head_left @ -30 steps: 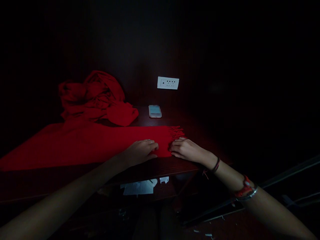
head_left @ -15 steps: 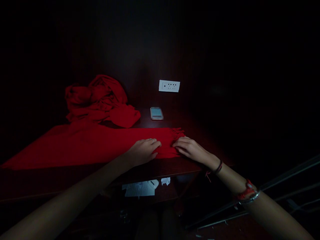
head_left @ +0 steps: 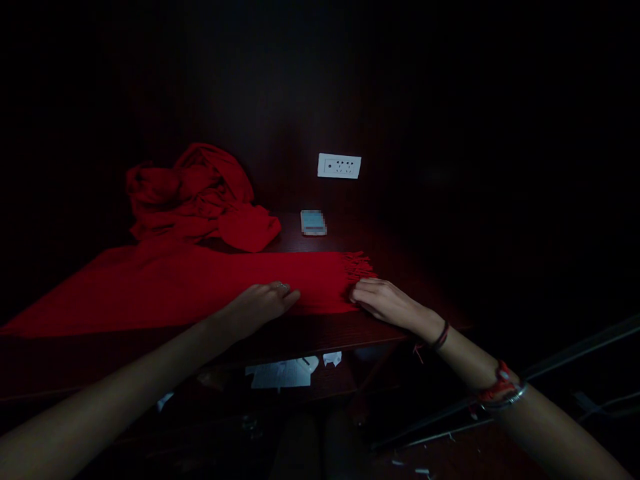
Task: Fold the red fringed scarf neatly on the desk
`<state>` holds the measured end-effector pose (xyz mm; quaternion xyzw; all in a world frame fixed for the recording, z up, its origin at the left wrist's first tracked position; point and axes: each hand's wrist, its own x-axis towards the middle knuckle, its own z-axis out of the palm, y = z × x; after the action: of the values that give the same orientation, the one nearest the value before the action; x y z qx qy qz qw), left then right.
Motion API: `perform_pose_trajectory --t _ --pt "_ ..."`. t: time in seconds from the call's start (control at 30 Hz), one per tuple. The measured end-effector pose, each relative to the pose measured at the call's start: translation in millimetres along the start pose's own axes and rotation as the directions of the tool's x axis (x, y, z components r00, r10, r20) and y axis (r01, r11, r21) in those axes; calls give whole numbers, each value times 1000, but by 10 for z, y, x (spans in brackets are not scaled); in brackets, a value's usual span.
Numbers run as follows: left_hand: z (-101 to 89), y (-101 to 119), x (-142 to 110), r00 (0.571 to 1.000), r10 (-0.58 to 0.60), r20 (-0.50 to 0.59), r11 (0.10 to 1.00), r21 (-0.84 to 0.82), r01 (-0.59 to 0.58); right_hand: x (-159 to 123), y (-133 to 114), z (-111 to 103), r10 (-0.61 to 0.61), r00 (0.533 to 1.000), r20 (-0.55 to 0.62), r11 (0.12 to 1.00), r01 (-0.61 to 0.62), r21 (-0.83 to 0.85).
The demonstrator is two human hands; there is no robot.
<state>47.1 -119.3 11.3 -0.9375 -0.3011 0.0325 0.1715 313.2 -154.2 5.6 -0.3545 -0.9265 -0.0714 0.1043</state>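
Red, flat fringed cloth (head_left: 315,285): smoothing, I'd judge! Left hand (head_left: 260,305), right hand (head_left: 383,300) curled; pinching, I can't tell, too dark. Next calls for squaring it.

left forearm (head_left: 125,393) extends forward and inward from lower left; left hand (head_left: 260,305) palm down, digits bent. right forearm (head_left: 467,363) angles in from lower right; right hand (head_left: 381,299) palm down, digits curled. hands apart.

Left hand (head_left: 260,308): ring (head_left: 283,287), silver-toned, one. Right wrist (head_left: 428,324): thin dark reddish band (head_left: 442,335), one; loose thin red cord ends (head_left: 419,351) just beside. Right forearm (head_left: 473,365), higher up: red bracelet (head_left: 501,385) with small pale detail, one; silvery bangle (head_left: 516,398), rounded, beside it, one
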Motion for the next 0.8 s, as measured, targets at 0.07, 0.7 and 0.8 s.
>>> perform_pose_trajectory --t 0.07,0.7,0.8 --pt "-5 22 -49 1000 -16 -12 999 -28 15 -6 -7 -30 -23 1000 12 999 24 -43" --pt "150 -39 -280 968 -248 -40 968 -53 246 72 -139 2 17 997 75 993 -8 -120" --pt "149 -85 -287 934 -344 -98 939 -20 343 93 -137 -14 27 999 33 991 -23 -132"
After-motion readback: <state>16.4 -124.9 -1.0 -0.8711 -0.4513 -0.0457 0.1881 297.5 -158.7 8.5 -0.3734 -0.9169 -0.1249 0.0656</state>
